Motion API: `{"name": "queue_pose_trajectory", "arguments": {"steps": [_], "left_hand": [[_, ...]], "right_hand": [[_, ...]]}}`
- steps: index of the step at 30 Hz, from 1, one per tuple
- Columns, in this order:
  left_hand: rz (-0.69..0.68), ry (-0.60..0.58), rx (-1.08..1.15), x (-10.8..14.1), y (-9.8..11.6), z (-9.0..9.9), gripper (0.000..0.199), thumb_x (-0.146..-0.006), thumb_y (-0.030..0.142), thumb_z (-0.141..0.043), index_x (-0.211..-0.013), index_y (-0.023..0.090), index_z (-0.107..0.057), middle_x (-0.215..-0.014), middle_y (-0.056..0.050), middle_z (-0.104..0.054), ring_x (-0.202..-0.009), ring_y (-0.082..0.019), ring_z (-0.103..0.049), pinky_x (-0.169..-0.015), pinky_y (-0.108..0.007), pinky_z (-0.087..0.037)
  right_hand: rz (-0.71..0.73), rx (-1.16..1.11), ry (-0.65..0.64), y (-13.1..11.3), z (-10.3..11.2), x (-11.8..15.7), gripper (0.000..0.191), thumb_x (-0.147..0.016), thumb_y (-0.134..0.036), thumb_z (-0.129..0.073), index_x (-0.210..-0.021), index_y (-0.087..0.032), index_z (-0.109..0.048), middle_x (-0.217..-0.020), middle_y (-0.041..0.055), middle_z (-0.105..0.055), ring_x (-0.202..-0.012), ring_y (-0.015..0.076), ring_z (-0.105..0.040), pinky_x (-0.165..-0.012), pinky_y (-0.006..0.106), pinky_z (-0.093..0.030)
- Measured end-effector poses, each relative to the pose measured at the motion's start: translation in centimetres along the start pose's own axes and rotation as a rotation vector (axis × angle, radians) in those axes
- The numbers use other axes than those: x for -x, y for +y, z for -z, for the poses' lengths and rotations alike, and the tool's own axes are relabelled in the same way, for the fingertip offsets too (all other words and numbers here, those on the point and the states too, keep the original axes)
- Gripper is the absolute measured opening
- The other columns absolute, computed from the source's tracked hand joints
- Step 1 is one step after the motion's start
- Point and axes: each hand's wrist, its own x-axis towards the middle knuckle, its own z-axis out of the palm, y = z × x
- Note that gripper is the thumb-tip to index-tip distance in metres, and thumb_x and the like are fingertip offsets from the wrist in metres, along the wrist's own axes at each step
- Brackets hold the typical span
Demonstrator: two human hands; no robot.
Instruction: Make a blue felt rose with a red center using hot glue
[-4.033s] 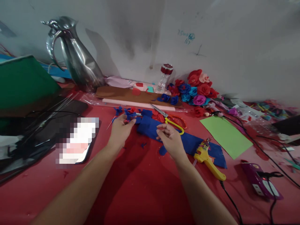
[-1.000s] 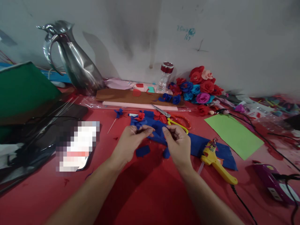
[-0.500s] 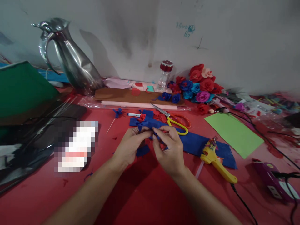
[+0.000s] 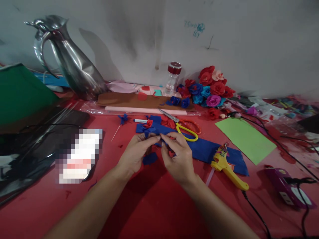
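Note:
Near the middle of the red table, my left hand [image 4: 137, 149] and my right hand [image 4: 178, 154] meet with their fingertips pinched together. Between them is a small piece of dark blue paper [image 4: 163, 140], mostly covered by the fingers. Just below the fingers lies a loose blue paper piece [image 4: 150, 158]. Behind my hands rests a long strip of blue paper [image 4: 203, 150], with yellow-handled scissors [image 4: 185, 131] lying across it. A red paper flower [image 4: 149, 123] with blue bits around it sits just beyond my left fingers.
On the right are a yellow glue gun [image 4: 228, 169], a green sheet [image 4: 245, 139] and a purple corded box [image 4: 286, 186]. Paper roses [image 4: 211, 88], a glass bottle [image 4: 171, 79] and a metal jug [image 4: 74, 63] stand along the wall. A pixelated object [image 4: 79, 156] lies left.
The whole view has shifted slightly, so things appear a little further left. My hands stay together, fingertips still pinching the blue paper, with only small finger movement.

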Motion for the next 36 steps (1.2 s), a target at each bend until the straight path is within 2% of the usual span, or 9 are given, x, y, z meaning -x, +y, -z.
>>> {"name": "queue_pose_trajectory", "arguments": {"steps": [6, 10, 12, 15, 19, 23, 27, 32, 36], "left_hand": [[-0.024, 0.0, -0.024, -0.13, 0.04, 0.01, 0.017, -0.052, 0.028, -0.072, -0.061, 0.019, -0.061, -0.055, 0.004, -0.054, -0.051, -0.009, -0.046, -0.051, -0.022, -0.034], [-0.032, -0.034, 0.009, -0.21, 0.01, 0.03, 0.016, -0.052, 0.027, -0.074, -0.061, 0.018, -0.064, -0.059, 0.003, -0.058, -0.058, -0.01, -0.051, -0.055, -0.022, -0.039], [-0.036, -0.043, 0.019, -0.29, -0.07, 0.09, 0.016, -0.052, 0.027, -0.075, -0.06, 0.018, -0.064, -0.058, 0.003, -0.058, -0.055, -0.009, -0.048, -0.053, -0.021, -0.037], [-0.042, -0.022, -0.016, -0.42, -0.17, 0.19, 0.019, -0.054, 0.028, -0.077, -0.059, 0.017, -0.063, -0.053, 0.005, -0.051, -0.046, -0.006, -0.035, -0.046, -0.021, -0.026], [-0.039, -0.021, -0.043, -0.6, -0.2, 0.3, 0.021, -0.054, 0.03, -0.078, -0.058, 0.017, -0.063, -0.05, 0.006, -0.047, -0.044, -0.004, -0.028, -0.044, -0.022, -0.017], [-0.003, 0.008, -0.059, -0.78, -0.22, 0.46, 0.02, -0.055, 0.028, -0.076, -0.056, 0.017, -0.06, -0.045, 0.008, -0.039, -0.042, -0.004, -0.026, -0.044, -0.022, -0.018], [0.03, 0.016, -0.085, -0.91, -0.14, 0.61, 0.015, -0.052, 0.025, -0.073, -0.06, 0.016, -0.063, -0.046, 0.007, -0.042, -0.041, -0.004, -0.027, -0.044, -0.022, -0.019], [0.001, -0.017, -0.108, -0.99, 0.01, 0.66, 0.019, -0.052, 0.028, -0.076, -0.06, 0.015, -0.065, -0.049, 0.005, -0.048, -0.043, -0.004, -0.028, -0.045, -0.022, -0.018], [-0.012, -0.017, -0.113, -1.02, -0.1, 0.83, 0.019, -0.053, 0.03, -0.075, -0.058, 0.016, -0.063, -0.049, 0.006, -0.046, -0.045, -0.005, -0.028, -0.045, -0.023, -0.017]], "right_hand": [[0.006, -0.009, -0.021, -0.06, 0.25, 0.02, 0.031, -0.089, -0.02, -0.054, -0.114, -0.023, -0.073, -0.101, 0.01, -0.065, -0.093, 0.0207, -0.064, -0.083, 0.034, -0.056], [-0.003, -0.004, -0.003, 0.1, 0.15, -0.07, 0.032, -0.089, -0.016, -0.053, -0.111, -0.024, -0.074, -0.1, 0.0092, -0.066, -0.091, 0.0199, -0.064, -0.081, 0.034, -0.057], [-0.006, -0.007, 0.004, 0.21, 0.07, -0.09, 0.032, -0.088, -0.015, -0.052, -0.109, -0.023, -0.075, -0.099, 0.0089, -0.067, -0.091, 0.0192, -0.064, -0.08, 0.033, -0.057], [-0.04, -0.046, 0.0, 0.38, -0.02, -0.11, 0.03, -0.087, -0.017, -0.054, -0.107, -0.023, -0.075, -0.097, 0.008, -0.067, -0.089, 0.018, -0.065, -0.077, 0.031, -0.057], [-0.14, -0.143, -0.023, 0.58, -0.07, -0.22, 0.031, -0.082, -0.017, -0.058, -0.106, -0.022, -0.076, -0.093, 0.0063, -0.066, -0.071, 0.0139, -0.061, -0.064, 0.028, -0.054], [-0.264, -0.251, -0.043, 0.72, -0.09, -0.46, 0.03, -0.079, -0.018, -0.059, -0.103, -0.022, -0.077, -0.089, 0.0039, -0.065, -0.062, 0.0104, -0.055, -0.056, 0.024, -0.049], [-0.358, -0.329, -0.057, 0.79, -0.1, -0.64, 0.028, -0.077, -0.021, -0.061, -0.1, -0.022, -0.077, -0.088, 0.0031, -0.065, -0.059, 0.0086, -0.053, -0.054, 0.023, -0.046], [-0.342, -0.348, -0.056, 0.77, -0.02, -0.61, 0.029, -0.077, -0.019, -0.061, -0.1, -0.022, -0.078, -0.086, 0.0032, -0.065, -0.063, 0.0102, -0.055, -0.056, 0.023, -0.047], [-0.336, -0.345, -0.061, 0.8, -0.01, -0.56, 0.031, -0.077, -0.016, -0.058, -0.099, -0.023, -0.078, -0.086, 0.0035, -0.067, -0.066, 0.0114, -0.057, -0.058, 0.023, -0.047]]}}
